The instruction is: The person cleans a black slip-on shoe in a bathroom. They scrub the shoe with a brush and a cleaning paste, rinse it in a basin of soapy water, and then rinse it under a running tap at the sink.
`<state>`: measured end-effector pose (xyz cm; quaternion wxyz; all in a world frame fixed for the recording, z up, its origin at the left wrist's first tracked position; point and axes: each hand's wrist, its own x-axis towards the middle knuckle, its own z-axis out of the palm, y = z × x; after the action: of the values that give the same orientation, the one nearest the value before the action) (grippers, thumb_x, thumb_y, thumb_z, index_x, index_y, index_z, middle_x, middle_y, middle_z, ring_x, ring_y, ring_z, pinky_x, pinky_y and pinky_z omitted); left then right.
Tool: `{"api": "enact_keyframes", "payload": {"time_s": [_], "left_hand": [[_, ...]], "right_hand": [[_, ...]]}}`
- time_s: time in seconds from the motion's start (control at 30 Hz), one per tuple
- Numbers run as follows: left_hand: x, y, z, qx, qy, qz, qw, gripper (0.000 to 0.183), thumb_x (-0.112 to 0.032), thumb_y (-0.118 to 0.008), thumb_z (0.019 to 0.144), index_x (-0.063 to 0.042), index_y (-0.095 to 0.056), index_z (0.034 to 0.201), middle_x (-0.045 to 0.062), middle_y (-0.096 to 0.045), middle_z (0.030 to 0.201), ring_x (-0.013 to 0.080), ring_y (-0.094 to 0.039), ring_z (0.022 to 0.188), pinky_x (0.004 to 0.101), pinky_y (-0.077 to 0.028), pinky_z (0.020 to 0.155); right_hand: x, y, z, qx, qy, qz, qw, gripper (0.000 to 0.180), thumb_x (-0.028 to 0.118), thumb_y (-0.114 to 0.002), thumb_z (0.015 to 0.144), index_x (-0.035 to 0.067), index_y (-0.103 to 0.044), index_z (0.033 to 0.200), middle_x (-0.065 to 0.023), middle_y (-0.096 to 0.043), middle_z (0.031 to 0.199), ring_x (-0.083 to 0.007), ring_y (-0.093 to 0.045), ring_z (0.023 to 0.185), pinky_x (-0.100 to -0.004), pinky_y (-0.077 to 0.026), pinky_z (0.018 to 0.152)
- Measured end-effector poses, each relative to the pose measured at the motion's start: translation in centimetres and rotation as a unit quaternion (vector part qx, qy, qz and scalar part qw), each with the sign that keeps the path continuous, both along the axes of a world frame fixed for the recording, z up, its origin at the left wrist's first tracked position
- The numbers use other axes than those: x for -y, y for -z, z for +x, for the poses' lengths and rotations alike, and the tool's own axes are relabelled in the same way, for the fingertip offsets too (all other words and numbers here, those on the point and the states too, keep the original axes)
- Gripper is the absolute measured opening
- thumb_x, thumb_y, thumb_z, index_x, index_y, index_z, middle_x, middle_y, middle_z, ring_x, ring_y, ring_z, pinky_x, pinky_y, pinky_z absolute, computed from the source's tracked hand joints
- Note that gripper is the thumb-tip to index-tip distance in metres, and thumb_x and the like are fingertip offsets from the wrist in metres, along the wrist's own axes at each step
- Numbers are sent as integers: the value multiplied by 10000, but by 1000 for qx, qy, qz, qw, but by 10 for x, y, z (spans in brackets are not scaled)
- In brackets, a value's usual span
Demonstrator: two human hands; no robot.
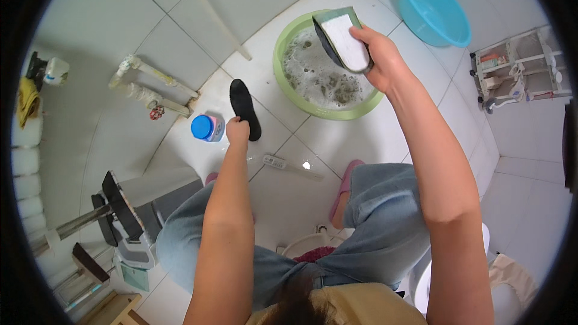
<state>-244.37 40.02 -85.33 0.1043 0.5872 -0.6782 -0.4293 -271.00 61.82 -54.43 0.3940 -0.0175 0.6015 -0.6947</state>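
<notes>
My left hand (237,131) has its fingers closed on the edge of a black shoe insole (244,108), just above or against the white tiled floor; which of the two, I cannot tell. In my right hand (381,56) is a flat object (345,40) with a white face, a grey-green border and a dark side, rounded at the end near my palm. It is held over the right part of a green basin (282,95). Foamy, greyish water (316,72) fills much of that basin. Beside my left hand stands a tub with a blue lid (202,127).
A pale strip-like item bearing writing (274,161) lies between my feet. A blue basin (433,13) leans at the wall, near a white rack (519,65). Pipes with a red valve (156,112) run low at left. A grey bin-like container (167,194) stands by my left knee.
</notes>
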Motion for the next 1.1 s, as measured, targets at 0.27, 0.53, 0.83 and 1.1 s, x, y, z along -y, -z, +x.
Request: {"api": "enact_keyframes", "payload": {"time_s": [0.27,0.53,0.83,1.1], "left_hand": [[-41,12,-34,179,14,-62,982,698,-175,-721,761,-10,-384,1350,241,-532,1249,402,-574,1116,482,-469,969],[-22,-22,-63,-379,-227,319,838,493,54,-575,647,-33,-541,1131,58,-594,950,233,-597,775,345,-530,712],[-83,-148,-123,-491,-82,454,739,752,46,-516,616,-26,-435,1360,157,-609,1176,282,-645,946,398,-546,843],[-116,-211,-115,-433,-157,475,750,632,25,-459,839,-122,-380,1448,104,-560,1282,233,-582,1137,355,-488,968]], "right_hand": [[-22,-2,8,16,-39,61,997,262,182,-601,912,10,-567,1106,-90,-600,1078,-175,-588,1001,-311,-479,866],[-3,4,9,20,-34,148,988,563,329,-719,832,-25,-528,1226,-138,-622,1129,-200,-628,964,-333,-520,808],[18,23,1,66,-30,143,987,376,234,-639,919,25,-546,1217,-68,-629,1064,-136,-594,958,-294,-489,833],[21,17,10,171,-40,123,977,334,286,-547,958,-5,-588,1118,-63,-622,921,-117,-563,889,-274,-453,782]]}}
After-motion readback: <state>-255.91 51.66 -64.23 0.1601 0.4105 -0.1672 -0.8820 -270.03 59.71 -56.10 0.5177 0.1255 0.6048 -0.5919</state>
